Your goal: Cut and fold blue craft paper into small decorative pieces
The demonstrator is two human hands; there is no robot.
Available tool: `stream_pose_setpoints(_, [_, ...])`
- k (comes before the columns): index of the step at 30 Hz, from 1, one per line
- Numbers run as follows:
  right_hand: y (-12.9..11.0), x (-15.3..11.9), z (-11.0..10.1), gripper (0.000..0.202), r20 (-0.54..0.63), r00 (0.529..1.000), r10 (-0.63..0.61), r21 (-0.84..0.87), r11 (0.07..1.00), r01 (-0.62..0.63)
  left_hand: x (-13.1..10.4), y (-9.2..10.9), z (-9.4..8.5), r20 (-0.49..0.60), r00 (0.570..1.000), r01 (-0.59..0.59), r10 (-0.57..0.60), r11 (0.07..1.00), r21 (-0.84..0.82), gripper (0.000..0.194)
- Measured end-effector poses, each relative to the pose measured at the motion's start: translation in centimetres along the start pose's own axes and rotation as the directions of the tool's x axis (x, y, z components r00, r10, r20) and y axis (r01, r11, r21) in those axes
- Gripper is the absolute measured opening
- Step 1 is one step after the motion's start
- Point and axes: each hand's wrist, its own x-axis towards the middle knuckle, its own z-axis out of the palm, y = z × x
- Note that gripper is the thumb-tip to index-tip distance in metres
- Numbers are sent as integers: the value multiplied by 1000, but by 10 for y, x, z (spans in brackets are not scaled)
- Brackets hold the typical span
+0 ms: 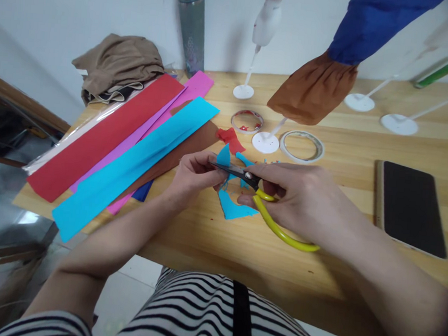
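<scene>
My left hand (pixel 198 173) pinches a small piece of bright blue paper (pixel 224 155) near the middle of the table. In my right hand (pixel 300 193) is a pair of scissors (pixel 284 236) with yellow handles and dark blades. The blades point left and lie against the blue piece at my left fingertips; whether they are fully closed is hard to make out. Below the hands lies a larger blue offcut (pixel 234 209) on the wood. A red scrap (pixel 232 139) and more small blue bits are just behind the blades.
Long strips of red paper (pixel 105 136) and blue paper (pixel 136 165) overlap at left, beside a folded brown cloth (pixel 117 64). Behind stand a flask (pixel 192 34) and a figure in a brown paper skirt (pixel 315 87). Tape rolls (pixel 302 146) and a phone (pixel 412 208) lie rightward.
</scene>
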Motion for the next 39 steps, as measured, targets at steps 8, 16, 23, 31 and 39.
stream_pose_setpoints(8, [-1, 0, 3, 23, -5, 1000, -23, 0, 1000, 23, -2, -1, 4, -13, 999, 51, -51, 999, 10, 26])
stream_pose_setpoints(16, [-1, 0, 3, 23, -1, 1000, -12, 23, 1000, 12, -1, -2, -3, 35, 999, 18, -18, 1000, 2, 26])
stream_pose_setpoints(23, [1, -1, 1, 25, 54, 997, 48, 15, 999, -48, 2, 0, -8, 7, 1000, -22, 22, 1000, -1, 28])
stream_pose_setpoints(31, [-1, 1, 1, 23, 107, 987, 117, 16, 993, -119, 1, 2, -2, 11, 1000, 14, -14, 999, 39, 29])
stream_pose_setpoints(39, [-2, 2, 0, 26, 79, 991, 105, 47, 993, -108, 0, 2, -1, 29, 999, 33, -34, 999, 29, 25])
